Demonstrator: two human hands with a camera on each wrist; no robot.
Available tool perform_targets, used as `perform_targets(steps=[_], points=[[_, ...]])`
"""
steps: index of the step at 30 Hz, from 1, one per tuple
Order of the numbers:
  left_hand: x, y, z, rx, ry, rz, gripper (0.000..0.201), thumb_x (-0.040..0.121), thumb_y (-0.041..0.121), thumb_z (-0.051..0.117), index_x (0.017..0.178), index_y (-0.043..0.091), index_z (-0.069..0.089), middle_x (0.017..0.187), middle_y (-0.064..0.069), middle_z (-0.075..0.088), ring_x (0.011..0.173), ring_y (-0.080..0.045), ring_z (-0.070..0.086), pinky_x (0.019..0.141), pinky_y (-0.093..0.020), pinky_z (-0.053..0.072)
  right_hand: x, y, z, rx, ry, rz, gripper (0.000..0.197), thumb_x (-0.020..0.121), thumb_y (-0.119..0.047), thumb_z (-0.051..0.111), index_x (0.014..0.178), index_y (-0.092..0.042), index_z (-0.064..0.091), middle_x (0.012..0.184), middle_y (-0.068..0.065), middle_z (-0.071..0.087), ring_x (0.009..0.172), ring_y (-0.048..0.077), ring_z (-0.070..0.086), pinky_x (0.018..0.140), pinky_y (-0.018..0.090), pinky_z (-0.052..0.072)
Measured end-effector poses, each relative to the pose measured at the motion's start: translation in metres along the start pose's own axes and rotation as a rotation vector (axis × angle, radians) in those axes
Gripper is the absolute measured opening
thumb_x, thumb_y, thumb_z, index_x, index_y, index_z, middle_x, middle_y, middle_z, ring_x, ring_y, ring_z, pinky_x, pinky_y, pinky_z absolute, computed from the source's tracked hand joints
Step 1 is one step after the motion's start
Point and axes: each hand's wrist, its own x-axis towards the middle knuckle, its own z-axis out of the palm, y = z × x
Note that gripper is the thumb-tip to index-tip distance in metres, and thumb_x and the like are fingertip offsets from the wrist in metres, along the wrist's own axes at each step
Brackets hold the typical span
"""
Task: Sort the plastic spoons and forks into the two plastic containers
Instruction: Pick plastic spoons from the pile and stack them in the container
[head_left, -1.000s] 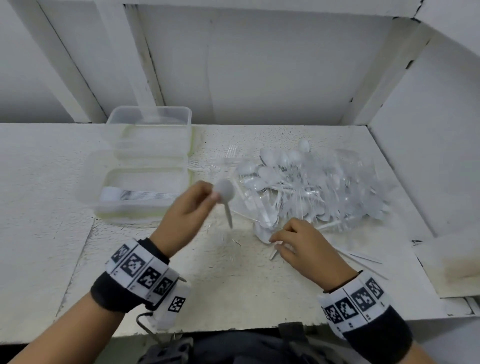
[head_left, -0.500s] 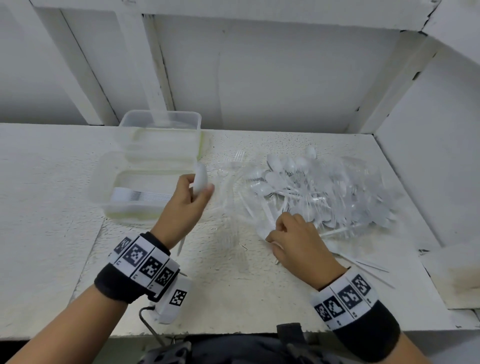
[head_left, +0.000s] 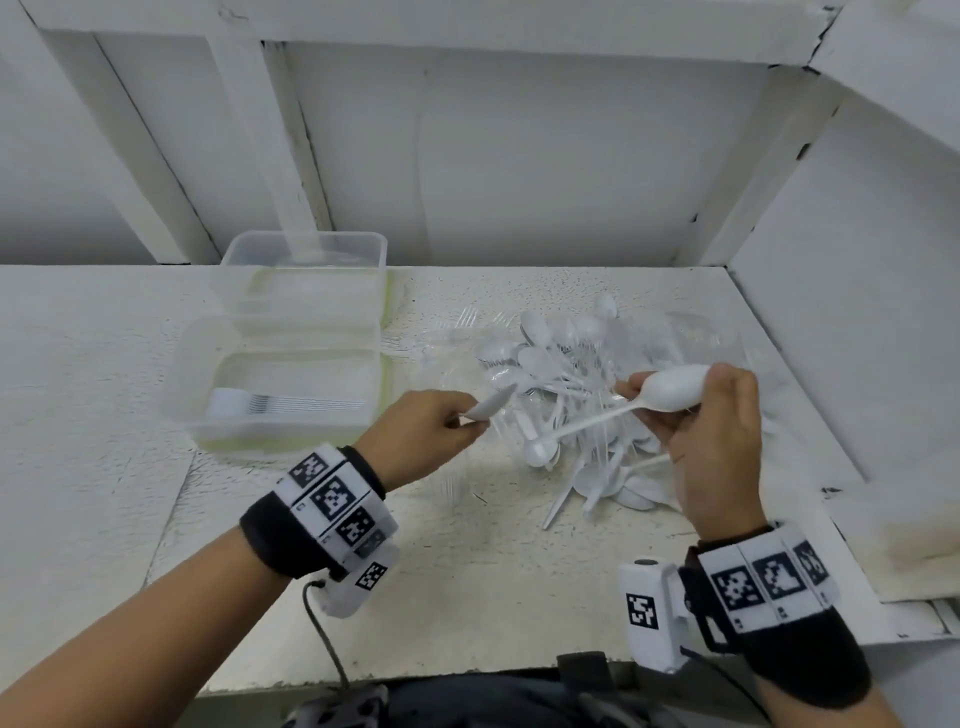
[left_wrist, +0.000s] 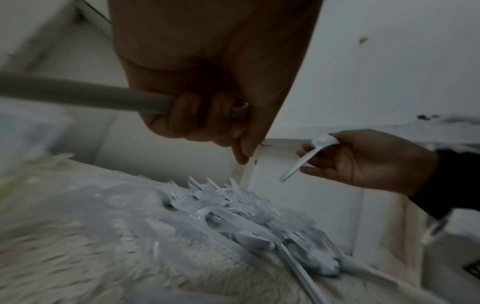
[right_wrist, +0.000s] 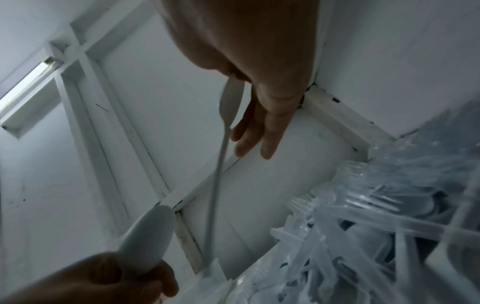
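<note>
spoons (head_left: 670, 387) in each hand, above pile (head_left: 571, 395)

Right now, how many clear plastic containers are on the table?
2. The near container sits left of the cutlery pile, with a row of white cutlery inside. The far container stands directly behind it, against the wall. Nothing suggests a hidden third.

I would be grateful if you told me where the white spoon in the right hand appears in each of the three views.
Head: the spoon is right of centre, bowl pinched by the right hand, handle pointing lower left.
Left wrist: at the right, handle pointing down-left.
Right wrist: top centre, handle hanging downward.
Shared landmark: the cutlery pile.
</note>
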Motion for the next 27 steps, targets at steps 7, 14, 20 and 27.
perform_targets(steps=[7, 14, 20, 27], points=[[0.037, 0.030, 0.029, 0.401, -0.251, 0.277, 0.035, 0.095, 0.018, 0.044, 0.126, 0.029, 0.058, 0.135, 0.008, 0.046, 0.108, -0.013, 0.055, 0.081, -0.028, 0.047, 0.002, 0.000, -0.005, -0.149, 0.043, -0.072, 0.018, 0.102, -0.031, 0.027, 0.088, -0.027, 0.037, 0.072, 0.000, 0.050, 0.048, 0.009, 0.050, 0.048, 0.027, 0.048], [0.046, 0.022, 0.038, 0.495, -0.350, 0.203, 0.027, 0.095, 0.016, 0.036, 0.117, 0.016, 0.052, 0.108, -0.005, 0.061, 0.097, -0.024, 0.057, 0.075, -0.033, 0.045, -0.005, 0.016, -0.012, -0.431, -0.152, -0.054, 0.029, 0.095, -0.007, 0.047, 0.106, -0.034, 0.048, 0.097, -0.002, 0.056, 0.066, 0.005, 0.054, 0.058, 0.021, 0.044], [0.042, 0.020, 0.044, 0.638, -0.420, 0.209, 0.036, 0.094, 0.034, 0.046, 0.130, 0.027, 0.049, 0.113, -0.003, 0.062, 0.104, -0.023, 0.058, 0.078, -0.030, 0.044, -0.011, 0.022, -0.007, -0.519, -0.302, -0.057, 0.027, 0.099, -0.022, 0.042, 0.114, -0.043, 0.051, 0.067, -0.013, 0.050, 0.054, -0.002, 0.046, 0.055, 0.009, 0.038], [0.031, 0.019, 0.040, 0.616, -0.274, 0.301, 0.024, 0.095, 0.024, 0.043, 0.110, 0.019, 0.062, 0.097, 0.001, 0.056, 0.088, -0.020, 0.055, 0.064, -0.025, 0.034, -0.010, 0.026, -0.010, -0.659, -0.294, -0.026, 0.025, 0.097, -0.018, 0.045, 0.117, -0.024, 0.060, 0.097, -0.012, 0.066, 0.089, 0.001, 0.059, 0.076, 0.009, 0.044]])
